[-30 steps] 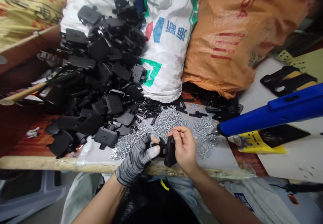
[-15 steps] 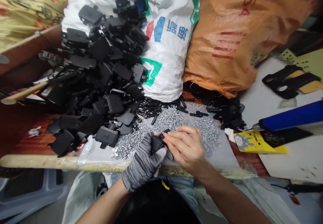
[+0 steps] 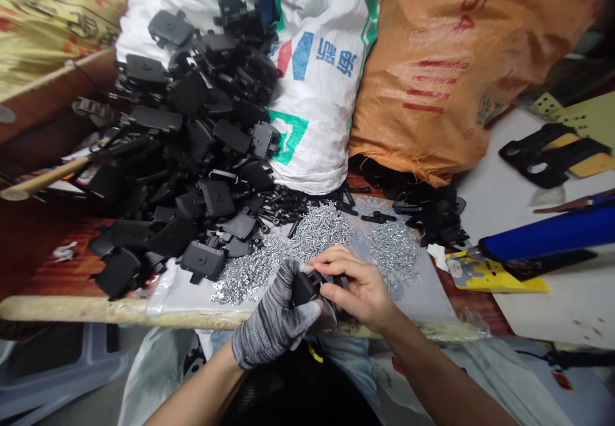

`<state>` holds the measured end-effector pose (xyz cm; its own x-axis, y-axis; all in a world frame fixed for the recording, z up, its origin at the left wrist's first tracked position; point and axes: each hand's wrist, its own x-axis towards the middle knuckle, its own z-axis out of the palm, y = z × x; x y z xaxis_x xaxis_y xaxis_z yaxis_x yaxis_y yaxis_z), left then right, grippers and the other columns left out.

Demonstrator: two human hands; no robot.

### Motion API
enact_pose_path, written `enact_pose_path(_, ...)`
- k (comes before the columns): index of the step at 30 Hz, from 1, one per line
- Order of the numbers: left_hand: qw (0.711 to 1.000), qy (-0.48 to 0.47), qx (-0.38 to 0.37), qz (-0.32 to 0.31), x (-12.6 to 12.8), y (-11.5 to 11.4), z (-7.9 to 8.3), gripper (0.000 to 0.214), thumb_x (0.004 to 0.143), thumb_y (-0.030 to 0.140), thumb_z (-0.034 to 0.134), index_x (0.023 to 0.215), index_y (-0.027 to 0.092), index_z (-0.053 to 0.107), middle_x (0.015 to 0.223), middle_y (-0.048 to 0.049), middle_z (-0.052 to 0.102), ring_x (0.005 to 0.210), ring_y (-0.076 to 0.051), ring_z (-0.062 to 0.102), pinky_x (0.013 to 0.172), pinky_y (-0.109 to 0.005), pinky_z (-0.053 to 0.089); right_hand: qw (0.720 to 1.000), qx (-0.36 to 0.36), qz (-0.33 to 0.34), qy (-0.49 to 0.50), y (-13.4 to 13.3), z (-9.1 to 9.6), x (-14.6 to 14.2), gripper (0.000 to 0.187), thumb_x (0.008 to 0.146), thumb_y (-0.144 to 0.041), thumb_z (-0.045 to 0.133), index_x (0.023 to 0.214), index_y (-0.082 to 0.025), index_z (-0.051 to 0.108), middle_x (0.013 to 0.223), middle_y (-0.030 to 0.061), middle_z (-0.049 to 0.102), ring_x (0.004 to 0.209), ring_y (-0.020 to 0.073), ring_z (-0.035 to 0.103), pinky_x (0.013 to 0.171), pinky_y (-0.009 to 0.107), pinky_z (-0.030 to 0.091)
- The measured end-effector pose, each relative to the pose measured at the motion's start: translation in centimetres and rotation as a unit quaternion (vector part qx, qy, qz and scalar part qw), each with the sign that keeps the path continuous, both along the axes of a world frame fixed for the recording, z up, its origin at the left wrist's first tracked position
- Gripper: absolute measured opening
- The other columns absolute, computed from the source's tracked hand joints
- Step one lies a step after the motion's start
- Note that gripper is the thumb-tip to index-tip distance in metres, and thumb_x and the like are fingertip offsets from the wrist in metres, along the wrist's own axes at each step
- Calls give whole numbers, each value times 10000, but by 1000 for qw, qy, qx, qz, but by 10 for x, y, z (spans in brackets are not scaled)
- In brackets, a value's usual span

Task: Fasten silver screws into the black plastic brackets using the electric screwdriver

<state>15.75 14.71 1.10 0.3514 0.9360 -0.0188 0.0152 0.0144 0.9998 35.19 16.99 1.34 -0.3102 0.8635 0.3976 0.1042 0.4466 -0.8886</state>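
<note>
My left hand (image 3: 273, 320), in a grey knitted glove, is wrapped round a small black plastic part (image 3: 307, 285) at the near edge of the table. My bare right hand (image 3: 358, 285) is closed on the same part from the right, its fingertips pinched over the part's top. Just behind both hands lies a heap of small silver screws (image 3: 317, 230) on a clear plastic sheet. What the right fingertips pinch, if anything besides the part, is too small to make out.
A big pile of black plastic parts (image 3: 192, 131) fills the left of the table. A white woven sack (image 3: 317, 73) and an orange sack (image 3: 446, 67) stand behind. A blue power screwdriver (image 3: 548, 234) hangs at the right above a yellow card (image 3: 485, 272).
The blue screwdriver has swung away to the right. Both hands have turned the black part and lowered it toward the table edge, with the right hand now lying over its top.
</note>
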Motion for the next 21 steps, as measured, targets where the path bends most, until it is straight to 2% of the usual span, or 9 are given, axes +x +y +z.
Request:
enact_pose_path(6, 990, 80, -52, -106, -21, -2, 7, 401, 886, 383, 659, 1223, 186, 568, 1241, -101, 658, 1125, -276, 616, 1014, -450, 480, 999, -15, 35, 10, -12, 3, -5, 238, 827, -161, 787, 1042, -255, 749, 1057, 69, 761, 973, 191, 728, 881, 349, 581)
enact_pose_path(8, 991, 79, -61, -88, -20, -6, 10, 388, 887, 391, 666, 1205, 187, 576, 1234, -102, 664, 1114, -272, 621, 1005, -439, 486, 999, -21, 29, 22, -15, 3, -7, 232, 836, -164, 777, 1051, -252, 758, 1054, 75, 760, 964, 185, 735, 856, 321, 598)
enact_pose_path(11, 997, 29, -64, -17, -15, -13, 12, 380, 908, 417, 641, 1212, 204, 559, 1237, -87, 664, 1113, -246, 621, 989, -391, 502, 998, -47, 19, 39, -17, 3, -8, 206, 862, -193, 758, 1054, -265, 775, 1059, 80, 762, 967, 184, 740, 846, 312, 611)
enact_pose_path(12, 998, 25, -64, -17, -15, -14, 12, 375, 910, 428, 634, 1204, 207, 562, 1220, -79, 667, 1101, -239, 621, 977, -378, 507, 997, -56, 23, 38, -18, 3, -8, 195, 865, -203, 758, 1047, -270, 781, 1059, 80, 763, 962, 183, 743, 845, 313, 613)
enact_pose_path(15, 990, 75, -66, -98, -20, -13, 13, 350, 873, 445, 670, 1117, 201, 606, 1101, -56, 685, 1014, -233, 626, 916, -361, 520, 996, -73, 48, 8, -20, 3, -8, 190, 843, -223, 782, 1027, -271, 794, 1022, 79, 759, 934, 186, 745, 839, 319, 613)
enact_pose_path(16, 988, 88, -68, -107, -21, -12, 13, 349, 863, 447, 680, 1097, 198, 610, 1074, -53, 686, 993, -233, 625, 900, -358, 520, 996, -77, 48, 2, -20, 3, -8, 192, 839, -224, 784, 1025, -271, 796, 1011, 78, 757, 933, 187, 743, 841, 322, 612)
enact_pose_path(20, 995, 53, -81, -29, -22, -10, 14, 362, 908, 450, 616, 1150, 186, 569, 1152, -73, 667, 1043, -232, 620, 919, -357, 517, 993, -104, 19, 43, -20, -3, -13, 157, 863, -226, 753, 1007, -274, 793, 1024, 81, 758, 960, 192, 736, 862, 339, 609)
enact_pose_path(21, 995, 45, -87, -34, -22, -10, 14, 366, 911, 448, 608, 1160, 183, 567, 1158, -77, 667, 1050, -232, 621, 923, -360, 517, 992, -113, 23, 50, -21, -6, -14, 134, 865, -231, 751, 985, -272, 794, 1011, 79, 760, 950, 192, 737, 858, 341, 609)
